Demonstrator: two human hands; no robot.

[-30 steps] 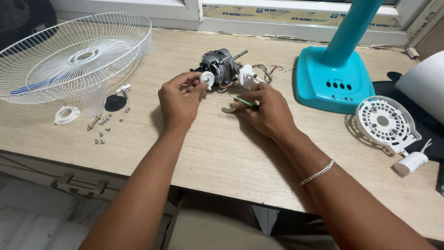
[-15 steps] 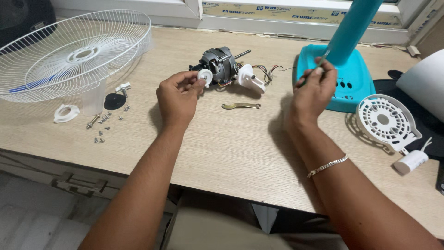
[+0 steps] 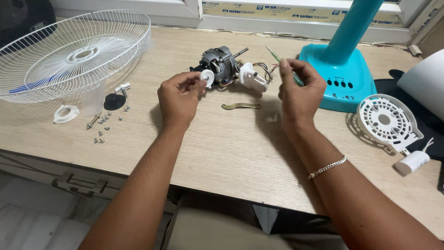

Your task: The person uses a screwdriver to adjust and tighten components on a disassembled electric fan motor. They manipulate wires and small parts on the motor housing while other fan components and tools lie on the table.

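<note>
Left hand (image 3: 178,99) curled, thumb and fingertips pinched on a small white disc (image 3: 206,78), held just in front of the motor (image 3: 219,65). Right hand (image 3: 298,90) raised above the tabletop (image 3: 222,148), fingers closed on a thin green-handled screwdriver (image 3: 282,62), tip pointing up and left toward the motor's wires. Bracelet (image 3: 327,167) on the right wrist.

Between the two hands: motor lying on its side, shaft sticking out toward the upper right, white plastic piece (image 3: 252,78) touching its right end with coloured wires behind. Just below, a small brass link (image 3: 240,106) flat on the wood, apart from both hands.

Right of the right hand: teal fan base (image 3: 344,85) with its column rising out of view. Farther right, a round white slotted cover (image 3: 386,120), and near it a white cylinder (image 3: 413,162) on a lead.

Left of the left hand, well apart: white wire grill (image 3: 76,53) resting dome-up. Beside its lower edge, a clear plastic cup-like piece (image 3: 94,96), a black knob (image 3: 113,101), a white ring (image 3: 65,113) and scattered screws (image 3: 104,127).
</note>
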